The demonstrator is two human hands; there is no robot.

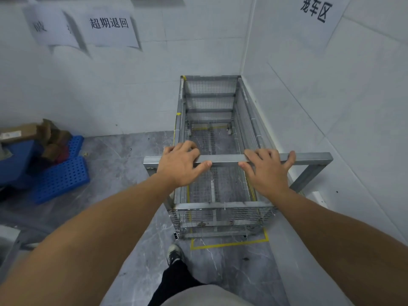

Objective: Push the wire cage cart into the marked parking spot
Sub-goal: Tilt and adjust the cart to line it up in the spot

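A grey metal wire cage cart point(210, 102) stands in the room's corner, its far end against the back wall and its right side along the right wall. Its square-tube handle bar point(309, 156) runs across the near end. My left hand point(180, 163) grips the bar left of centre, fingers curled over it. My right hand point(268, 170) rests on the bar right of centre, fingers wrapped over the top. Yellow floor tape point(229, 244) outlines a rectangle; its near edge shows just in front of the cart's near end, and more tape is visible through the mesh floor.
Blue perforated plastic pallets point(61, 177) with cardboard boxes point(19, 132) lie on the floor at left. Paper signs point(109, 27) hang on the back wall, another sign point(316, 12) on the right wall. My foot point(174, 253) stands on grey marble floor behind the cart.
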